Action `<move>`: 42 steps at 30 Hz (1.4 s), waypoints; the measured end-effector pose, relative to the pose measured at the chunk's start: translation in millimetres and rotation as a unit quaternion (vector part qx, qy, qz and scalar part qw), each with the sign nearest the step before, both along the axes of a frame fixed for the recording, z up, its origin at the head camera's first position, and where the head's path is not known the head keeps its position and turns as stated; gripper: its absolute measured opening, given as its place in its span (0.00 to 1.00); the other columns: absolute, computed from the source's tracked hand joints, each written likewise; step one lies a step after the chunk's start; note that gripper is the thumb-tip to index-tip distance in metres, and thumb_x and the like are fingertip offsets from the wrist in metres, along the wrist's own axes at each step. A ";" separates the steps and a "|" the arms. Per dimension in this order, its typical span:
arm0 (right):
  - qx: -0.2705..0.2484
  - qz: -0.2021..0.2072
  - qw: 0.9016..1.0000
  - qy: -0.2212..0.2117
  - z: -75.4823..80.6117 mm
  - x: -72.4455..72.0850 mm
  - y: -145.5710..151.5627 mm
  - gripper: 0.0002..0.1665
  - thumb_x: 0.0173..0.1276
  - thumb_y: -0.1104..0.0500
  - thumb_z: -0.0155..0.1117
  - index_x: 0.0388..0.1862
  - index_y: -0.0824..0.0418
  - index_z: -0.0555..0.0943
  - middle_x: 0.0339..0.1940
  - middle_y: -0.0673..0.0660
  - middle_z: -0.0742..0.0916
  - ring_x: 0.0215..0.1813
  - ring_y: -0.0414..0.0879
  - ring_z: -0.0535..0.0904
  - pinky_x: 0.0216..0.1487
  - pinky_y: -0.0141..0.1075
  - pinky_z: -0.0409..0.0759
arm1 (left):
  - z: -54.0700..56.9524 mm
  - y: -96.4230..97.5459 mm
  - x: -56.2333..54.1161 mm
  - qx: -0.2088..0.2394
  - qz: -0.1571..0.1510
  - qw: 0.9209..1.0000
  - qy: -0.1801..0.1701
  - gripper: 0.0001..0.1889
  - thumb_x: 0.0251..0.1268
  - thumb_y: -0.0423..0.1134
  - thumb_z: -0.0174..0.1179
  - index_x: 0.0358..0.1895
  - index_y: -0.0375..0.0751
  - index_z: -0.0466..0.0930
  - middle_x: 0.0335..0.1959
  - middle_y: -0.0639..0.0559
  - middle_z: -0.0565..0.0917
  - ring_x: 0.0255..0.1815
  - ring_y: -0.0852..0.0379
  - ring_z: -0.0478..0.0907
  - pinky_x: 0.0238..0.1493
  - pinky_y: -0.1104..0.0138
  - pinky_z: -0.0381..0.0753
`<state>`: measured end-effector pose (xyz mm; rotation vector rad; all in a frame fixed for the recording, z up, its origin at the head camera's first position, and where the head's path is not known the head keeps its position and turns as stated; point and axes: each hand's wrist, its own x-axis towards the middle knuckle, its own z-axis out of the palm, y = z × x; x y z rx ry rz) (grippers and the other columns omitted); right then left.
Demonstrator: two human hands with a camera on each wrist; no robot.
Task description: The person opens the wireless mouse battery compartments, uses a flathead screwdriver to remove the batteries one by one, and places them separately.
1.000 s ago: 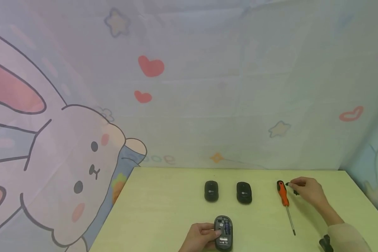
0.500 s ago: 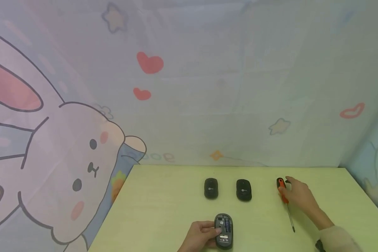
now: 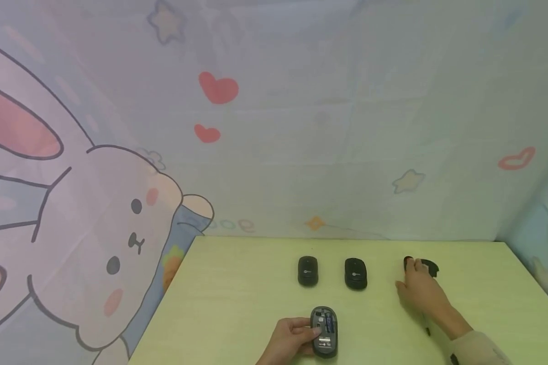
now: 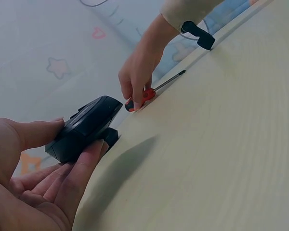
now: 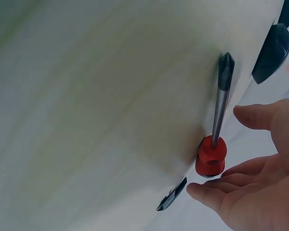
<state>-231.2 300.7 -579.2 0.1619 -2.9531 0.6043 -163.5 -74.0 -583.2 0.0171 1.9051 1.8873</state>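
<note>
My left hand (image 3: 285,342) holds a dark computer mouse (image 3: 324,344) underside up, thumb on its underside and fingers beneath. The battery compartment is uncovered, with a battery (image 3: 330,322) showing inside. At the right, my right hand (image 3: 422,291) reaches over a screwdriver (image 5: 211,161) with an orange-red and black handle. In the right wrist view, thumb and fingers stand spread around the handle, the thumb apart from it. The screwdriver lies on the table; from the head, the hand hides most of it. A thin black curved piece (image 3: 431,267) lies just beyond the fingers.
Two black mice, one on the left (image 3: 308,271) and one on the right (image 3: 356,274), sit top up near the back of the pale table (image 3: 237,299). A printed cloth (image 3: 274,192) hangs behind the table's back edge.
My right hand has moved left from the black curved piece, leaving it on the table, and now covers the screwdriver handle. The left hand keeps holding the mouse in place.
</note>
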 end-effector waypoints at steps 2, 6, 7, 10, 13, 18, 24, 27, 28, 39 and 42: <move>0.010 0.001 1.000 0.004 0.0 0.5 -1.3 0.45 0.75 0.58 0.62 0.69 0.94 0.56 0.68 0.98 0.61 0.68 0.93 0.59 0.55 0.77 0.78 | 0.8 0.1 -0.5 -0.007 -0.001 1.000 0.003 0.21 0.69 0.36 0.70 0.59 0.26 0.83 0.46 0.37 0.93 0.44 0.48 0.93 0.42 0.60 0.94; 0.025 0.003 1.000 0.019 1.2 0.1 -3.8 0.44 0.75 0.60 0.63 0.68 0.95 0.56 0.68 0.97 0.62 0.68 0.94 0.60 0.54 0.76 0.79 | 1.9 -1.4 -1.1 -0.006 -0.001 1.000 0.009 0.21 0.69 0.37 0.70 0.59 0.26 0.83 0.45 0.37 0.93 0.42 0.48 0.93 0.41 0.60 0.94; 0.026 0.003 0.999 0.019 1.7 0.1 -4.7 0.44 0.75 0.60 0.63 0.68 0.95 0.56 0.68 0.97 0.62 0.68 0.94 0.60 0.54 0.76 0.79 | 1.9 -1.9 -1.1 -0.003 -0.001 1.000 0.009 0.21 0.69 0.37 0.70 0.59 0.26 0.83 0.45 0.36 0.93 0.42 0.48 0.93 0.41 0.60 0.94; 0.031 -0.001 0.999 0.019 1.7 0.2 -6.7 0.44 0.74 0.60 0.63 0.68 0.96 0.56 0.67 0.98 0.62 0.67 0.93 0.61 0.53 0.76 0.79 | 1.4 -2.8 -0.8 0.003 -0.001 1.000 0.011 0.21 0.69 0.37 0.70 0.59 0.25 0.82 0.45 0.36 0.92 0.42 0.48 0.93 0.41 0.61 0.94; 0.033 -0.004 0.999 0.022 2.0 1.0 -9.0 0.44 0.74 0.62 0.63 0.68 0.96 0.56 0.66 0.98 0.63 0.67 0.93 0.62 0.45 0.68 0.86 | 0.8 -3.2 -0.5 0.003 0.001 1.000 0.009 0.22 0.68 0.37 0.70 0.59 0.25 0.82 0.45 0.36 0.93 0.42 0.48 0.93 0.41 0.61 0.94; 0.043 -0.003 0.998 0.045 2.3 2.0 -11.4 0.37 0.74 0.68 0.59 0.66 0.97 0.58 0.64 0.98 0.65 0.52 0.85 0.80 0.19 0.43 0.80 | 2.2 -3.6 0.0 0.002 0.001 1.000 0.006 0.22 0.69 0.37 0.70 0.60 0.26 0.82 0.45 0.36 0.92 0.42 0.48 0.93 0.42 0.60 0.94; 0.053 -0.009 0.997 0.048 3.7 1.6 -12.2 0.28 0.74 0.73 0.48 0.65 0.96 0.61 0.62 0.97 0.68 0.26 0.60 0.84 0.13 0.33 0.69 | 3.5 -3.6 0.0 0.003 0.000 1.000 0.010 0.22 0.69 0.37 0.70 0.59 0.25 0.82 0.45 0.35 0.92 0.43 0.46 0.93 0.43 0.59 0.94; 0.061 -0.014 0.997 0.051 5.3 1.5 -12.2 0.28 0.73 0.73 0.48 0.63 0.95 0.63 0.61 0.96 0.71 0.29 0.63 0.86 0.14 0.36 0.74 | 3.4 -3.7 0.7 0.006 0.001 1.000 0.010 0.22 0.69 0.37 0.70 0.59 0.25 0.82 0.45 0.35 0.92 0.43 0.46 0.93 0.42 0.60 0.94; 0.062 -0.015 0.997 0.051 5.4 1.2 -12.1 0.27 0.72 0.73 0.48 0.63 0.95 0.64 0.61 0.96 0.71 0.29 0.64 0.86 0.14 0.37 0.75 | 3.4 -3.6 0.8 0.007 0.001 1.000 0.011 0.21 0.68 0.36 0.70 0.59 0.25 0.82 0.45 0.35 0.92 0.43 0.46 0.93 0.42 0.60 0.94; 0.032 -0.019 0.998 0.052 9.5 -1.4 -11.3 0.18 0.74 0.73 0.47 0.51 0.92 0.72 0.38 0.82 0.83 0.25 0.56 0.80 0.17 0.39 0.75 | 4.9 -3.1 0.9 0.006 0.000 1.000 0.009 0.22 0.69 0.37 0.70 0.59 0.24 0.82 0.45 0.35 0.92 0.43 0.46 0.93 0.43 0.59 0.94; -0.001 -0.022 0.999 0.042 16.7 1.5 -11.5 0.14 0.74 0.73 0.47 0.46 0.87 0.75 0.25 0.67 0.80 0.21 0.48 0.72 0.16 0.33 0.67 | 4.4 -4.4 1.2 0.006 0.002 1.000 0.007 0.22 0.69 0.37 0.70 0.59 0.24 0.82 0.45 0.35 0.92 0.43 0.46 0.93 0.43 0.60 0.94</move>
